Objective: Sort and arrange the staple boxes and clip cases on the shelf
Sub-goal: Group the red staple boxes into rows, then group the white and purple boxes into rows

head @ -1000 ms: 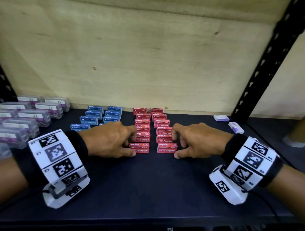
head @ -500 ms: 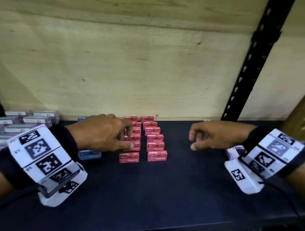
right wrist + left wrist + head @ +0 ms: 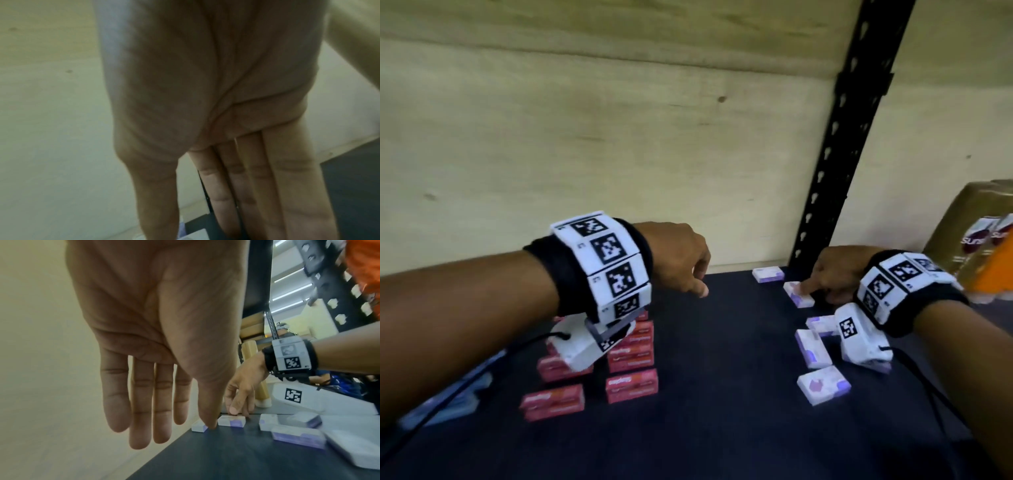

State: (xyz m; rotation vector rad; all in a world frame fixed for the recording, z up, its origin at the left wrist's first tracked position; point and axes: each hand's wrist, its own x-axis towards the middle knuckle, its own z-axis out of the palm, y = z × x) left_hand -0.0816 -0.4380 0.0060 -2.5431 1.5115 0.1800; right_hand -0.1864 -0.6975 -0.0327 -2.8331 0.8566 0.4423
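Note:
Red staple boxes (image 3: 631, 384) stand in two columns on the dark shelf (image 3: 722, 428), partly hidden under my left wrist. Several white-and-purple boxes (image 3: 823, 384) lie scattered at the right. My right hand (image 3: 822, 286) reaches to the back right, and its fingertips touch the top of one white-and-purple box (image 3: 796, 297) (image 3: 231, 422). In the right wrist view the right hand (image 3: 236, 194) has its fingers nearly straight. My left hand (image 3: 700, 279) (image 3: 179, 418) hovers above the shelf behind the red boxes, fingers straight, holding nothing. Another white-and-purple box (image 3: 768, 274) lies by the back wall.
A black perforated upright (image 3: 835, 171) rises at the back right before the plywood wall (image 3: 585, 154). A gold shrink-wrapped pack (image 3: 969, 240) stands beyond it. Blurred blue boxes (image 3: 448, 401) lie at the far left. Cables trail from both wrist cameras.
Both hands have left the red staple boxes. My right hand moved right onto the white-and-purple boxes, and my left hand rose and shifted right. The head view swung right.

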